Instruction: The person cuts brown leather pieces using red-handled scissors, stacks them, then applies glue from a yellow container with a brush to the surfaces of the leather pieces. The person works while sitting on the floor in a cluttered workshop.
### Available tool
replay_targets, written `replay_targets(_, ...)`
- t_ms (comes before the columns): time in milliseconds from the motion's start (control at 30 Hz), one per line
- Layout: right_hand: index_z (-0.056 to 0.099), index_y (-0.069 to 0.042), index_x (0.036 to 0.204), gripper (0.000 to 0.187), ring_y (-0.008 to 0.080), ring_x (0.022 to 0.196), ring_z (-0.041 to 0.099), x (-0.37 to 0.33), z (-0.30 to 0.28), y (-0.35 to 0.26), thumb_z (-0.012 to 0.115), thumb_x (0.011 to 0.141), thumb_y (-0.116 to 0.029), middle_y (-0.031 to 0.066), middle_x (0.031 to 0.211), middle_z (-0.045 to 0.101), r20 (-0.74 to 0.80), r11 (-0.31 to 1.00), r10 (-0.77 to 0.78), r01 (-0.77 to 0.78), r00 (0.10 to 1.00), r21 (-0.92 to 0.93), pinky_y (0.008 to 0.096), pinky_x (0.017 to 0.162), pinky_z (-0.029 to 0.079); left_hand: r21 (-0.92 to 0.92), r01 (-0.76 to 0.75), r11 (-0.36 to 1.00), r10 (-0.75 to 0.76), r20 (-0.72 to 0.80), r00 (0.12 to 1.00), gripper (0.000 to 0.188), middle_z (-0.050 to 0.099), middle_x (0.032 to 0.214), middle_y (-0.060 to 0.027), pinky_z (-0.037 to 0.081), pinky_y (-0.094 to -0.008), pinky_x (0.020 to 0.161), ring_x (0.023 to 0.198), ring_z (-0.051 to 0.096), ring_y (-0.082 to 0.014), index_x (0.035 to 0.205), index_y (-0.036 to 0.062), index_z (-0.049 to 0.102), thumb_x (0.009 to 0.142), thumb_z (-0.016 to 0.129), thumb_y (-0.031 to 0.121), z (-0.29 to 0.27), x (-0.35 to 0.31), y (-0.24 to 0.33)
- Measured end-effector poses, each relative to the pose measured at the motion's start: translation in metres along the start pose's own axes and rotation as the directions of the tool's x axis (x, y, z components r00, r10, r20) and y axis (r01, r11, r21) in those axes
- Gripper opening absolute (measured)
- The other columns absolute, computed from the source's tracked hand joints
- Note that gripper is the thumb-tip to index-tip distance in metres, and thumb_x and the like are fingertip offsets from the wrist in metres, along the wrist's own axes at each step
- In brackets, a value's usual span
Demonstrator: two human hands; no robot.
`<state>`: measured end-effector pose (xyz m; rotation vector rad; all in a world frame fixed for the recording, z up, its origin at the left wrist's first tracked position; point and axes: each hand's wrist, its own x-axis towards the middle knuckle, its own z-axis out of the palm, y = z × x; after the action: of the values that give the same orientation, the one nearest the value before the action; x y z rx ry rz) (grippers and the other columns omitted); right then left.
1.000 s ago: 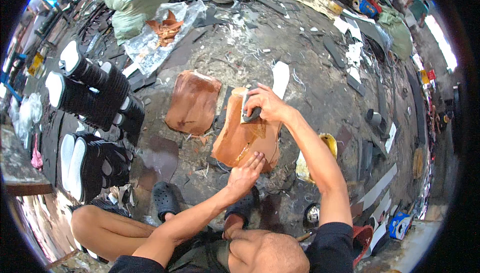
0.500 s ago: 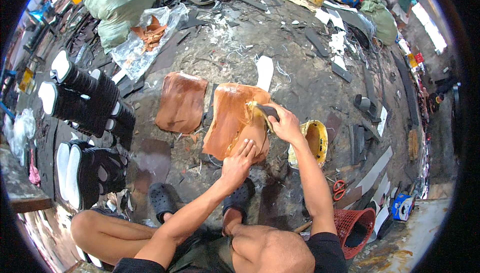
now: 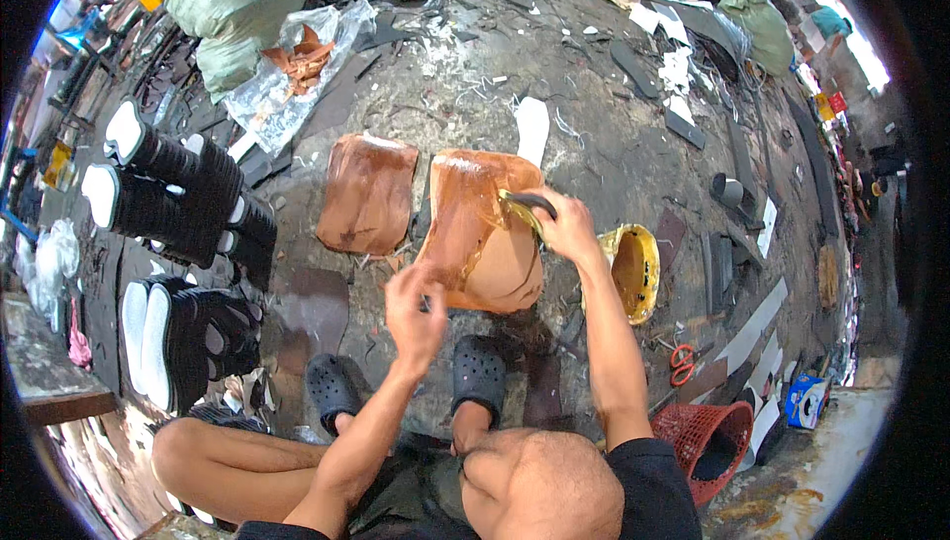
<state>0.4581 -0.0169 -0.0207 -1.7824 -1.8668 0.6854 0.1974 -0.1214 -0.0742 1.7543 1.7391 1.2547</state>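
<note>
My right hand (image 3: 567,228) grips the dark handle of a brush (image 3: 531,200), its yellow, glue-smeared end resting on a tan leather piece (image 3: 457,218). Wet, glossy streaks cover part of that leather, and a paler piece lies over its lower right. My left hand (image 3: 414,317) hovers by the leather's lower left corner, slightly blurred, fingers apart and seemingly holding nothing. A second stack of brown leather (image 3: 366,194) lies to the left. Right of my right hand stands a yellow-crusted glue pot (image 3: 653,278) with brown glue inside.
Stacked black-and-white footwear (image 3: 183,342) stands at the left. Red-handled scissors (image 3: 682,364) and a red plastic basket (image 3: 708,441) are at the right. A clear bag of leather scraps (image 3: 302,60) and a pale green sack (image 3: 237,5) lie beyond. Offcuts litter the floor.
My left hand has lifted off the leather and moved left, its fingers loosening. My right hand still holds the brush on the leather, in nearly the same place.
</note>
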Motion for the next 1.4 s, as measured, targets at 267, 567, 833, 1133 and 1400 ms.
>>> replay_targets(267, 0.068, -0.02, 0.12, 0.037, 0.0309, 0.096, 0.071, -0.159, 0.067, -0.057, 0.066, 0.086, -0.006, 0.0089, 0.109, 0.074, -0.011, 0.995, -0.099, 0.099, 0.995, 0.004, 0.0424, 0.083, 0.058, -0.201, 0.428, 0.881, -0.406, 0.141, 0.903, 0.035, 0.066, 0.099, -0.0086, 0.052, -0.0304, 0.082, 0.092, 0.064, -0.0168, 0.126, 0.0028, 0.068, 0.091, 0.064, 0.006, -0.001, 0.0, -0.021)
replay_targets(567, 0.07, -0.028, 0.121, 0.04, 0.0349, 0.106, 0.067, -0.016, 0.027, -0.081, 0.068, 0.083, -0.017, 0.0095, 0.115, 0.072, 0.422, 0.945, -0.149, 0.254, 0.894, -0.205, 0.0465, 0.088, 0.055, -0.246, 0.605, 0.757, -0.508, 0.36, 0.782, 0.05, 0.065, 0.124, -0.0084, 0.049, -0.0287, 0.092, 0.11, 0.062, -0.0156, 0.138, 0.001, 0.059, 0.089, 0.066, 0.004, -0.01, 0.002, -0.038)
replay_targets(833, 0.071, -0.032, 0.115, 0.037, 0.0291, 0.095, 0.071, 0.028, 0.034, -0.052, 0.061, 0.087, -0.011, 0.0063, 0.103, 0.075, 0.167, 0.91, -0.29, 0.325, 0.942, -0.256, 0.0435, 0.08, 0.056, -0.35, 0.671, 0.653, -0.555, 0.382, 0.739, 0.045, 0.069, 0.114, -0.0044, 0.05, -0.025, 0.083, 0.097, 0.063, -0.0102, 0.134, -0.0019, 0.062, 0.09, 0.064, 0.001, -0.018, 0.004, -0.041)
replay_targets(1133, 0.071, -0.024, 0.115, 0.032, 0.0233, 0.101, 0.066, -0.113, 0.077, -0.069, 0.06, 0.086, -0.018, 0.0003, 0.114, 0.066, 0.102, 0.765, -0.513, 0.508, 0.852, -0.396, 0.0397, 0.076, 0.057, -0.428, 0.696, 0.577, -0.559, 0.415, 0.718, 0.04, 0.073, 0.11, -0.007, 0.05, -0.0251, 0.081, 0.092, 0.063, -0.0102, 0.13, -0.0035, 0.064, 0.09, 0.062, -0.002, -0.022, 0.002, -0.042)
replay_targets(1400, 0.069, -0.026, 0.118, 0.034, 0.0219, 0.106, 0.064, -0.147, 0.078, -0.053, 0.059, 0.085, -0.02, -0.0007, 0.115, 0.066, 0.127, 0.717, -0.547, 0.542, 0.827, -0.438, 0.0382, 0.08, 0.056, -0.411, 0.58, 0.703, -0.495, 0.304, 0.814, 0.029, 0.072, 0.103, -0.0093, 0.053, -0.0285, 0.084, 0.092, 0.066, -0.0134, 0.111, -0.0039, 0.065, 0.084, 0.075, 0.005, -0.009, 0.011, 0.0)
